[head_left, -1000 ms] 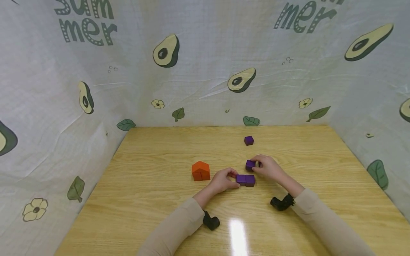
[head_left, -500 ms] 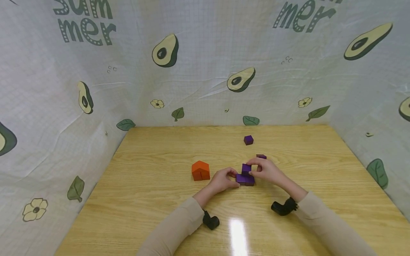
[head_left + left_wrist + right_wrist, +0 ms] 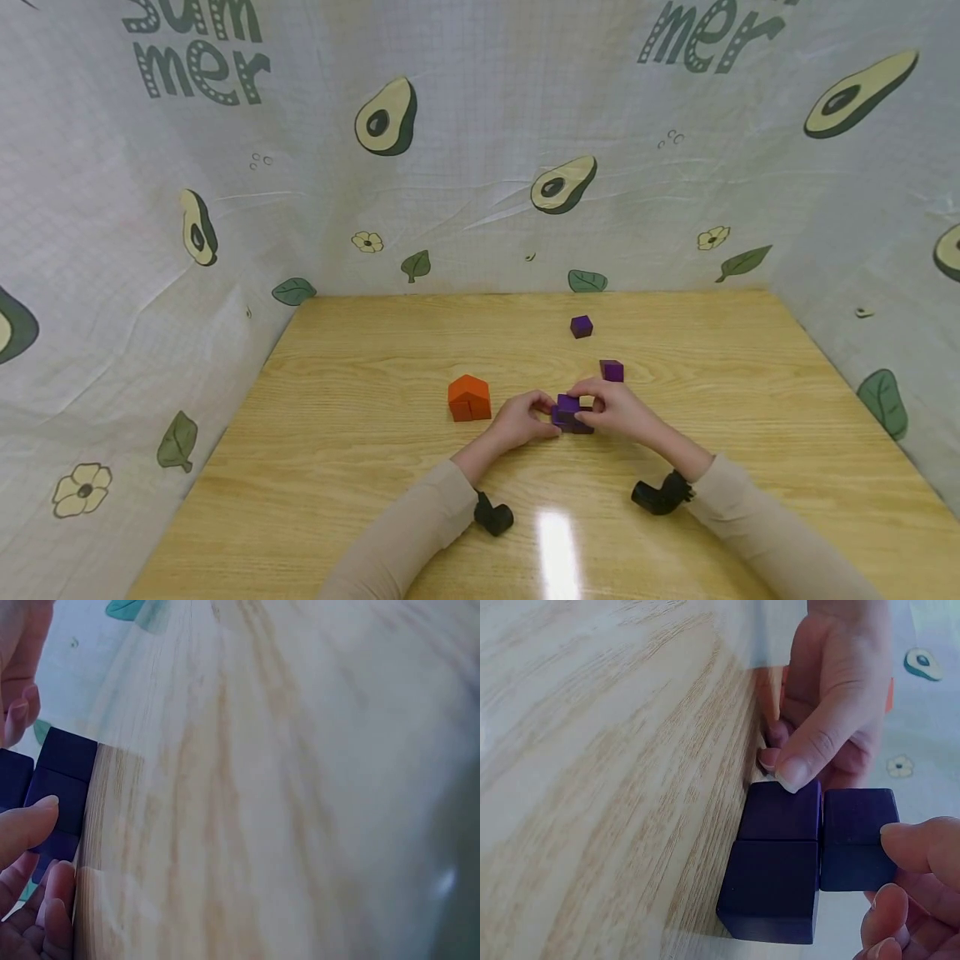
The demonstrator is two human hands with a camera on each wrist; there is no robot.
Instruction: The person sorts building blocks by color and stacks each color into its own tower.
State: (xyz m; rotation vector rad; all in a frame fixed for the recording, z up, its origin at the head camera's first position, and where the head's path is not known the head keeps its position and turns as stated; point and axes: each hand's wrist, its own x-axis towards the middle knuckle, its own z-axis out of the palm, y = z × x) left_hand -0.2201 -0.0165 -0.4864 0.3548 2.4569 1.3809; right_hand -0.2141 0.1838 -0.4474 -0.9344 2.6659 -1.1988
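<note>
Two purple cubes [image 3: 769, 892] lie side by side on the wooden table, touching. My right hand [image 3: 618, 412] pinches a third purple cube [image 3: 567, 402] between thumb and fingers. In the right wrist view this upper cube [image 3: 859, 840] sits on or just over the pair, across their seam; I cannot tell whether it bears on them. My left hand [image 3: 521, 421] holds the left end of the lower pair, its thumb [image 3: 34, 825] against the near side of the left cube. Fingers of the right hand partly hide the lower right cube [image 3: 585, 427].
Behind the right hand are two loose purple cubes, a nearer one [image 3: 612, 372] and a farther one [image 3: 581, 327]. Orange blocks [image 3: 469, 400] stand together in a house shape left of the hands. A patterned cloth [image 3: 465, 183] surrounds the table [image 3: 360, 500].
My right hand has carried a purple cube left and toward me, from behind the pair to its top. A loose cube behind that hand has come into view. The left hand stays put.
</note>
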